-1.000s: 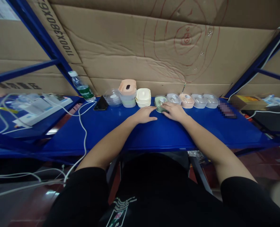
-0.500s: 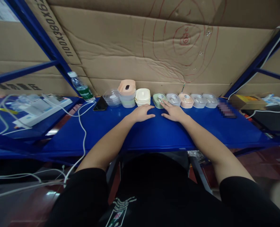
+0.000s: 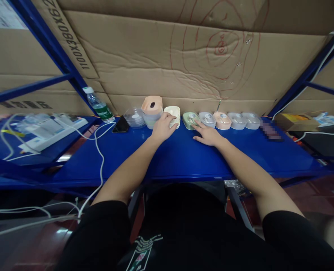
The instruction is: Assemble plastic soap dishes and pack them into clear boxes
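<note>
My left hand point(image 3: 163, 128) reaches over the front of the stack of cream square dishes point(image 3: 172, 110). Its fingers curl onto the top dish, the thumb at the front rim, and hide part of the stack. My right hand point(image 3: 209, 134) is open, fingertips resting on the front of a green container with a clear lid point(image 3: 189, 117). In a row to its right stand a greyish container point(image 3: 207, 117), a peach one point(image 3: 222, 119) and two more pale grey ones point(image 3: 237, 119). Left of the cream stack are stacked peach and grey-green tubs point(image 3: 152, 107).
Clear plastic bowls point(image 3: 134, 117), a black phone point(image 3: 121, 125) and a water bottle point(image 3: 100, 107) stand left on the blue table point(image 3: 184, 162). A white cable point(image 3: 99, 150) crosses the left side. Cardboard point(image 3: 133, 52) closes off the back. A blurred-out item point(image 3: 271, 131) lies right.
My left hand has moved up and forward from the table onto the cream stack. The green container has shifted slightly back and left, and my right hand still touches its front.
</note>
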{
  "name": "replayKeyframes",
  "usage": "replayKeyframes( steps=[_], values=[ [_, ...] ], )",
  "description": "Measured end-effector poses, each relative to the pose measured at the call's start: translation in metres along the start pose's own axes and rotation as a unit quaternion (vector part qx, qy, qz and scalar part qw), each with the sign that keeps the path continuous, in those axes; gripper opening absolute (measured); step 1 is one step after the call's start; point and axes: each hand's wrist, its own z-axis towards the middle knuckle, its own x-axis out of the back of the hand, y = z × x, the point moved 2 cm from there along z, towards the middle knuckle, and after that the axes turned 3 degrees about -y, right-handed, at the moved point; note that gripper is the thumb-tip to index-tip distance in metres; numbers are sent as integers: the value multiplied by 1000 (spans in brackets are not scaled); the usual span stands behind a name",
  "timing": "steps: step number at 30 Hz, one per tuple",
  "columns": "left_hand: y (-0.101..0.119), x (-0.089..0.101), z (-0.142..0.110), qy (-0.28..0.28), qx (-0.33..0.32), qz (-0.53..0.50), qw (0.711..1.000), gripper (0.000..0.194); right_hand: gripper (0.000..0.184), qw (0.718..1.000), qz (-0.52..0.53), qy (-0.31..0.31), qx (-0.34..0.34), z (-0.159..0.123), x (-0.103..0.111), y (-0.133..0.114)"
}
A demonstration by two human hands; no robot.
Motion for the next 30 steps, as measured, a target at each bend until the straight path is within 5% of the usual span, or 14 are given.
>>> replayKeyframes(
  steps=[12,25,30],
  values=[
    [-26,-3,4,1,49,7,999,28,73,1000,18,1,0,-3,1,1],
    [-20,0,5,35,-7,-34,999,15,76,999,52,10,9,-4,2,3],
    [-6,9,2,53,-38,-68,996,11,79,993,94,71,30,-5,10,-2]
  ],
)
